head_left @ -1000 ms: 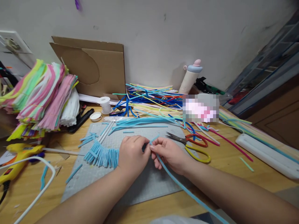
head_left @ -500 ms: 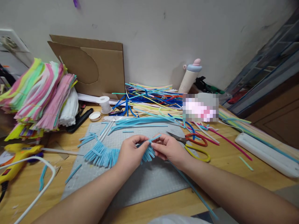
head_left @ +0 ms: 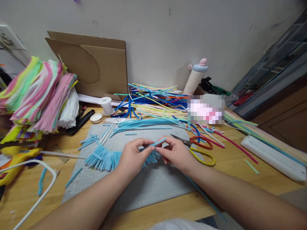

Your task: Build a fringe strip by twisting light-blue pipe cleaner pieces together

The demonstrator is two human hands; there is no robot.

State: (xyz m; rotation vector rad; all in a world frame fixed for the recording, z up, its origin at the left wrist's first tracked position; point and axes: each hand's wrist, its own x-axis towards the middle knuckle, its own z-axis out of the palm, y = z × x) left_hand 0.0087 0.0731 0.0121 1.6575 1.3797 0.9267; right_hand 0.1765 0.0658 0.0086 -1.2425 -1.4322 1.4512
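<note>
A fringe of short light-blue pipe cleaners (head_left: 105, 158) runs in a row above the grey cutting mat (head_left: 144, 191). My left hand (head_left: 137, 156) is closed around the right part of this fringe, thumb and forefinger pinching near its end. Close beside it, my right hand (head_left: 174, 153) pinches at the same end, where a short light-blue pipe cleaner (head_left: 160, 141) sticks up between the fingertips. A long light-blue pipe cleaner (head_left: 203, 195) trails from under my right hand past the mat's edge. The exact contact between the fingertips is partly hidden.
Scissors (head_left: 201, 145) with red and yellow handles lie right of my right hand. A yellow glue gun (head_left: 16, 159) is at the left, with a white cable (head_left: 51, 183) looping in front. Bundled pipe cleaners (head_left: 35, 92), cardboard (head_left: 105, 67) and a bottle (head_left: 194, 78) stand at the back.
The short pipe cleaner at my fingertips now lies lower and farther across toward the left hand. My hands stay close together, and the view has shifted slightly.
</note>
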